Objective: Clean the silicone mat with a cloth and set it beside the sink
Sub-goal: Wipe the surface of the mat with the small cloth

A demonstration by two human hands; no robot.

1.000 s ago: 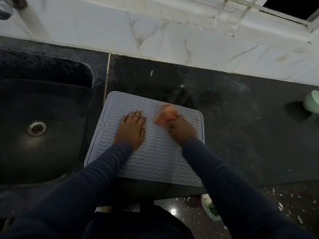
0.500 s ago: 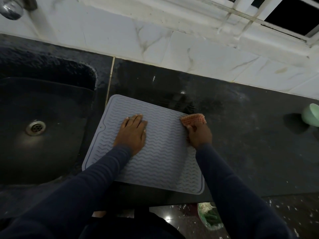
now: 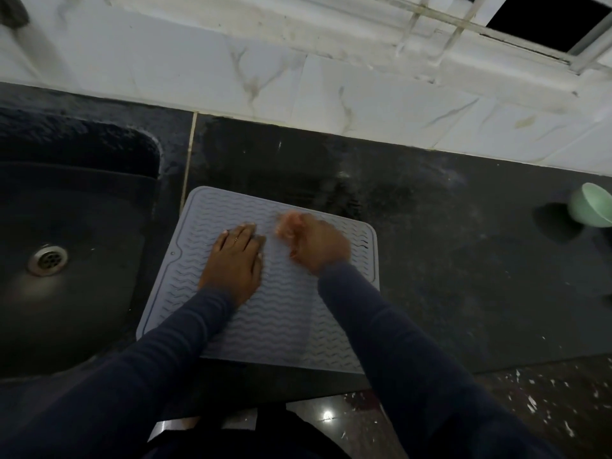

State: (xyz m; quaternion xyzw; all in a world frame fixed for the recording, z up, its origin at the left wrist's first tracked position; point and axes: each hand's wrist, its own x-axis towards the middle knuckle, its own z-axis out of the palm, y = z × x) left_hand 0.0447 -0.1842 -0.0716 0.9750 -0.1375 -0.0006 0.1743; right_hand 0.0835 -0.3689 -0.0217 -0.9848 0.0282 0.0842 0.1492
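A grey silicone mat (image 3: 281, 326) with a wavy ribbed pattern lies flat on the dark counter (image 3: 463, 276), just right of the sink (image 3: 76, 260). My left hand (image 3: 233, 265) presses flat on the mat's left half, fingers together. My right hand (image 3: 316, 245) is blurred with motion near the mat's upper middle, closed on an orange cloth (image 3: 288, 225) that pokes out past the fingers and touches the mat.
The black sink has a metal drain (image 3: 48, 260). A pale green bowl (image 3: 592, 205) sits at the counter's far right. White marble tiles (image 3: 331, 94) back the counter, with a window frame above. The counter's front edge runs just below the mat; speckled floor shows beyond.
My right hand has swept the cloth left, from the mat's upper right corner back toward its middle. My left hand has stayed pressed on the mat.
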